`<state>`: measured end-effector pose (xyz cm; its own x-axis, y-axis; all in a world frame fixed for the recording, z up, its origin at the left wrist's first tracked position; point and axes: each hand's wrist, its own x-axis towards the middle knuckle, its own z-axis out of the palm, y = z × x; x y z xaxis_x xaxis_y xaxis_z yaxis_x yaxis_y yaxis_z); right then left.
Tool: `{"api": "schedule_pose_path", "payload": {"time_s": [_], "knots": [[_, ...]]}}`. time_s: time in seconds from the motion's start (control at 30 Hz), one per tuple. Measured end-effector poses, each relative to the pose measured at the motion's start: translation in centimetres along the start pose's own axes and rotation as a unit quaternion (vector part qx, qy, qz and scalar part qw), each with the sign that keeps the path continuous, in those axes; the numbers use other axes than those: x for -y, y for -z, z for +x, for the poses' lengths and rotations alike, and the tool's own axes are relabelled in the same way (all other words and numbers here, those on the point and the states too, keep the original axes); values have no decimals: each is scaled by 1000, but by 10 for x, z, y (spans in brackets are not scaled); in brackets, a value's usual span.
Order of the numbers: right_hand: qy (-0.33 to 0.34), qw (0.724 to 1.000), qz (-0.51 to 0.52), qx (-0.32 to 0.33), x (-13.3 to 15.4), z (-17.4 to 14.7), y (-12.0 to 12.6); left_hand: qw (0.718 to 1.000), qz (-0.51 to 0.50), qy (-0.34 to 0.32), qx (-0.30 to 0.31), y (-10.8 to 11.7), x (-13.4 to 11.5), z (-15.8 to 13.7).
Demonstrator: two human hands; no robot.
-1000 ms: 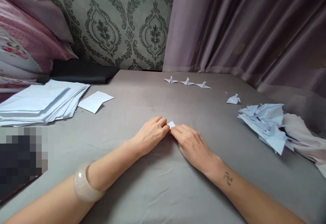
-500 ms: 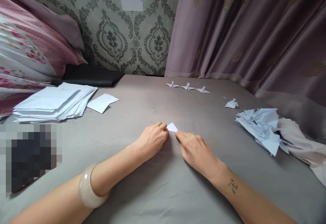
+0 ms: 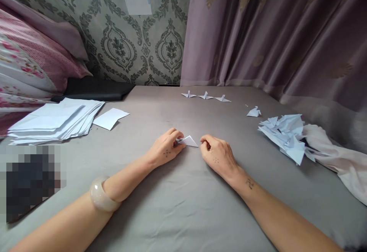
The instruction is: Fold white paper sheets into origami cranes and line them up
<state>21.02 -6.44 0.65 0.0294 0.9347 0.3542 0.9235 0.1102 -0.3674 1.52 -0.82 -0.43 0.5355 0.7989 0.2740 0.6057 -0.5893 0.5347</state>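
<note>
A small folded piece of white paper (image 3: 189, 141), triangular in outline, lies between my hands on the grey cloth. My left hand (image 3: 168, 147) grips its left end between thumb and fingers, and that end is partly hidden. Just right of the paper, my right hand (image 3: 219, 152) is curled with its thumb and index finger close together. A small gap separates it from the paper, and nothing shows in its fingers.
A stack of white paper (image 3: 51, 120) and a creased sheet (image 3: 110, 118) lie at left. Three paper cranes (image 3: 205, 96) stand in a row at the back. At right are another folded bird (image 3: 254, 112), a heap of folded papers (image 3: 286, 133) and pale cloth (image 3: 341, 152).
My right hand has let go of the folded paper and moved slightly right. My left hand keeps hold of its left end, and more of the paper shows. The whole view has shifted a little.
</note>
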Motion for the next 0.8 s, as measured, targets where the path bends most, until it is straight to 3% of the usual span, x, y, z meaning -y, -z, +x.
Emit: {"api": "schedule_pose_path", "payload": {"time_s": [0.1,0.23,0.4,0.5,0.57,0.63,0.7,0.8], "knots": [[7,998,59,-12,-2,1,0,999,-24,-28,14,1,0,1],[43,982,163,-79,-3,3,0,996,-76,-52,-16,7,-6,2],[91,970,185,-128,4,1,8,986,-157,-60,-3,12,-14,2],[131,968,197,-88,9,-1,12,981,-190,-28,14,10,-13,1],[121,964,232,-44,11,0,13,973,-232,3,14,9,-11,1],[63,951,303,21,12,1,12,957,-290,23,17,8,-11,3],[-9,920,383,85,14,3,12,934,-356,36,29,8,-12,4],[-62,891,434,117,15,5,12,893,-443,63,50,10,-16,5]]}}
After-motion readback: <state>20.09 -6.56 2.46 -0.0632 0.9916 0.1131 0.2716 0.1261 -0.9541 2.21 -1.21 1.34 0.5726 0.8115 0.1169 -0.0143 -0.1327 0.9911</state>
